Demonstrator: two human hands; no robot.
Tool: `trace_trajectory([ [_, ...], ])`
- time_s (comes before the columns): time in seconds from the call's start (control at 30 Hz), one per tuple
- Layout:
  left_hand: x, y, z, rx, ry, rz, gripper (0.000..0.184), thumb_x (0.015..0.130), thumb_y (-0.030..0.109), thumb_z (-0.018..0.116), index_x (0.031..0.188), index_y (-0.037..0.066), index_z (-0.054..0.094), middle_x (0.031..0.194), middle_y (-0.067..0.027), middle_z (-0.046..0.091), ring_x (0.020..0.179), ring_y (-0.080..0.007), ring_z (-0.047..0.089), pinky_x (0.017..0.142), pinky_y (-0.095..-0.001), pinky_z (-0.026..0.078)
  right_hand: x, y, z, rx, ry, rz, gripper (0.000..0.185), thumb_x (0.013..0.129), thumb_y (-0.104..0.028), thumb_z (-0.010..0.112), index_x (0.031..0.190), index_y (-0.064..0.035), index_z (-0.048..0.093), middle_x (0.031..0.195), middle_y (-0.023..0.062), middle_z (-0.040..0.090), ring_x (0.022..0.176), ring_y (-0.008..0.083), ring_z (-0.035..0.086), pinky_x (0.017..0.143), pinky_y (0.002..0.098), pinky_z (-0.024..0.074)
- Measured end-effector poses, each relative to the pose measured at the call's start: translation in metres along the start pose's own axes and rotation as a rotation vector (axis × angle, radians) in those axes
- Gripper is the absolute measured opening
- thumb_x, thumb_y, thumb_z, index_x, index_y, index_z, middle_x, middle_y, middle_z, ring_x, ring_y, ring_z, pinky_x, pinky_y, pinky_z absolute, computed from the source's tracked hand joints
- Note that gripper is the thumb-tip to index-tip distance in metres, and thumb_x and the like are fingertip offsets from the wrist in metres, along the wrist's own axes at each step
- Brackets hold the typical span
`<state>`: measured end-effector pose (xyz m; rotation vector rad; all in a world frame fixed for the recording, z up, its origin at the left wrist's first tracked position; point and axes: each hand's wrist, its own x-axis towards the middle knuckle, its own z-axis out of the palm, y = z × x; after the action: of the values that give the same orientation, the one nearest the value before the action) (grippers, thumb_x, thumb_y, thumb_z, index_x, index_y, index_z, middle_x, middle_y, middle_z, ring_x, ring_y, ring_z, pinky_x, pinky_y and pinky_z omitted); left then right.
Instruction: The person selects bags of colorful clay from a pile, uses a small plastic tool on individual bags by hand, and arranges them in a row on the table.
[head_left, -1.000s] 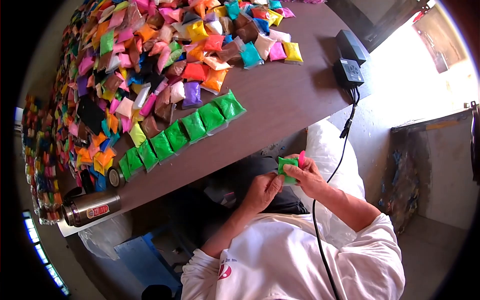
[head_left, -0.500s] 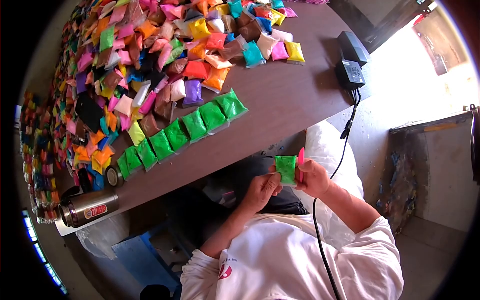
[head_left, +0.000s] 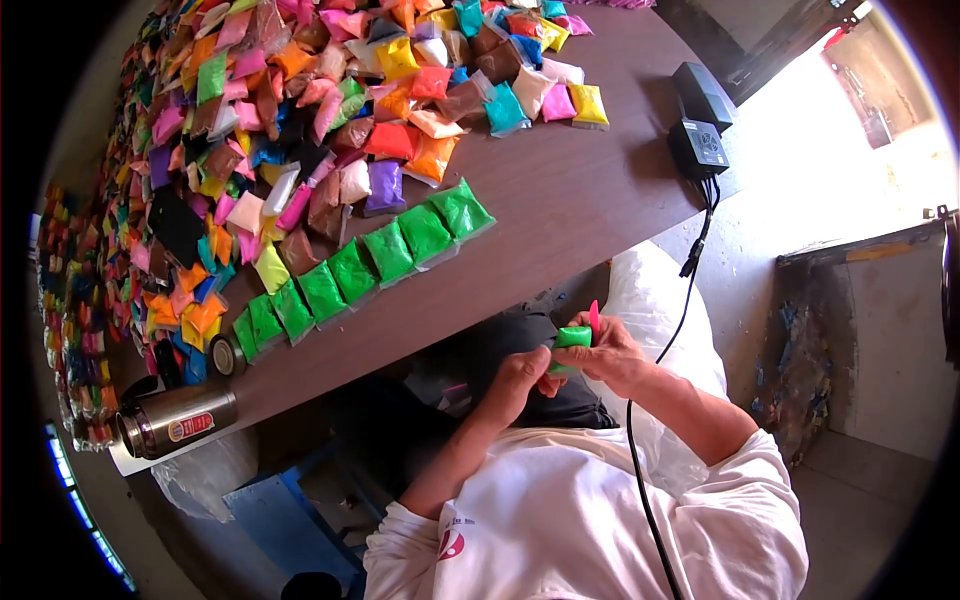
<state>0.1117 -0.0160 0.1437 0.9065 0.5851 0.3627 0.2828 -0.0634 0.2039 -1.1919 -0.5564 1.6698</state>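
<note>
Over my lap, past the table's front edge, both hands are on one small green packet [head_left: 572, 338]. My right hand [head_left: 614, 354] is closed round its right side, with a flat pink tool [head_left: 595, 318] sticking up between the fingers. From the left, my left hand [head_left: 524, 376] grips the packet's lower edge, its fingertips partly hidden. The packet looks bent or folded toward me. On the table, a slanting row of several green packets [head_left: 351, 271] lies nearest to my hands.
A large heap of coloured packets [head_left: 390, 140] covers the table's left and back. A steel flask [head_left: 180, 420] lies at the left corner, its lid [head_left: 226, 354] beside it. Black adapters [head_left: 698, 148] sit at the right edge, a cable [head_left: 634, 455] running down past my right arm.
The green packet, held flat and facing up half a second ago, now shows only a short, folded face. My right fingers have moved over it, and the pink tool has shifted slightly left.
</note>
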Motion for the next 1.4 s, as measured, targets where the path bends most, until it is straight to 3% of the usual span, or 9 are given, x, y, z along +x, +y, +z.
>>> trace_trajectory([
  [0.13, -0.003, 0.012, 0.003, 0.170, -0.095, 0.028, 0.052, 0.095, 0.047, 0.043, 0.082, 0.001, 0.062, 0.076, -0.0043, 0.061, 0.069, -0.0103, 0.056, 0.065, -0.0251, 0.045, -0.002, 0.004, 0.003, -0.178, 0.069, -0.042, 0.023, 0.083, -0.020, 0.071, 0.094, -0.0082, 0.055, 0.067, -0.0025, 0.052, 0.048, 0.0025, 0.039, 0.043, 0.0197, 0.0264],
  [0.2, -0.003, 0.008, 0.001, 0.135, -0.095, 0.027, 0.051, 0.095, 0.047, 0.043, 0.082, 0.001, 0.062, 0.076, -0.0042, 0.060, 0.068, -0.0103, 0.055, 0.065, -0.0250, 0.045, -0.005, -0.005, 0.009, -0.065, 0.021, -0.052, 0.019, 0.089, -0.018, 0.062, 0.091, -0.0007, 0.054, 0.072, 0.0062, 0.061, 0.066, 0.0126, 0.062, 0.061, 0.0236, 0.0486],
  [0.53, -0.007, -0.001, 0.004, 0.155, -0.099, 0.020, 0.053, 0.097, 0.047, 0.037, 0.081, 0.001, 0.059, 0.073, -0.0028, 0.058, 0.065, -0.0090, 0.052, 0.061, -0.0235, 0.043, -0.004, 0.003, 0.001, -0.024, 0.020, -0.039, 0.017, 0.092, -0.016, 0.055, 0.096, 0.0006, 0.053, 0.075, 0.0087, 0.062, 0.065, 0.0158, 0.064, 0.058, 0.0276, 0.0522],
  [0.73, -0.003, 0.003, 0.003, 0.142, -0.091, 0.113, 0.052, 0.098, 0.046, 0.037, 0.079, 0.002, 0.058, 0.070, -0.0026, 0.056, 0.062, -0.0090, 0.051, 0.058, -0.0234, 0.042, -0.004, -0.005, 0.005, -0.045, 0.051, -0.090, 0.018, 0.091, -0.017, 0.056, 0.089, 0.0008, 0.056, 0.075, 0.0082, 0.063, 0.065, 0.0154, 0.063, 0.056, 0.0268, 0.0510],
  [0.83, -0.001, 0.000, 0.008, 0.124, 0.045, 0.027, 0.051, 0.098, 0.044, 0.037, 0.074, 0.003, 0.055, 0.067, -0.0018, 0.053, 0.059, -0.0089, 0.048, 0.056, -0.0239, 0.040, -0.004, 0.009, -0.002, -0.061, 0.092, -0.008, 0.015, 0.087, -0.021, 0.064, 0.085, -0.0067, 0.058, 0.061, -0.0049, 0.048, 0.047, 0.0016, 0.037, 0.042, 0.0183, 0.0256],
  [0.9, 0.001, -0.018, 0.006, 0.112, 0.050, 0.012, 0.050, 0.098, 0.044, 0.038, 0.073, 0.004, 0.053, 0.065, -0.0012, 0.052, 0.057, -0.0086, 0.047, 0.054, -0.0242, 0.039, 0.001, 0.020, -0.003, -0.187, 0.228, 0.151, 0.019, 0.091, -0.019, 0.057, 0.090, -0.0001, 0.057, 0.076, 0.0093, 0.063, 0.064, 0.0184, 0.064, 0.054, 0.0268, 0.0512],
  [1.0, -0.004, -0.009, 0.010, 0.068, 0.007, 0.018, 0.051, 0.097, 0.046, 0.038, 0.071, 0.004, 0.051, 0.062, -0.0001, 0.048, 0.055, -0.0077, 0.043, 0.052, -0.0249, 0.036, 0.001, 0.011, 0.009, -0.064, -0.020, 0.014, 0.018, 0.092, -0.013, 0.050, 0.086, 0.0028, 0.055, 0.074, 0.0155, 0.063, 0.061, 0.0257, 0.065, 0.054, 0.0327, 0.0548],
  [1.1, -0.002, -0.014, 0.007, 0.096, 0.006, 0.107, 0.053, 0.096, 0.049, 0.039, 0.071, 0.005, 0.052, 0.063, -0.0007, 0.049, 0.055, -0.0074, 0.043, 0.052, -0.0243, 0.036, 0.001, 0.012, 0.008, -0.187, 0.158, 0.001, 0.016, 0.087, -0.019, 0.057, 0.079, -0.0058, 0.058, 0.059, 0.0021, 0.057, 0.047, 0.0091, 0.051, 0.040, 0.0209, 0.0277],
  [1.4, -0.005, -0.015, -0.004, -0.118, -0.082, 0.130, 0.054, 0.092, 0.052, 0.046, 0.067, 0.005, 0.055, 0.067, -0.0035, 0.055, 0.054, -0.0082, 0.047, 0.051, -0.0212, 0.039, 0.006, -0.002, 0.009, 0.086, -0.029, -0.008, 0.017, 0.083, -0.020, 0.055, 0.077, -0.0043, 0.053, 0.060, 0.0010, 0.051, 0.038, 0.0038, 0.032, 0.038, 0.0197, 0.0209],
])
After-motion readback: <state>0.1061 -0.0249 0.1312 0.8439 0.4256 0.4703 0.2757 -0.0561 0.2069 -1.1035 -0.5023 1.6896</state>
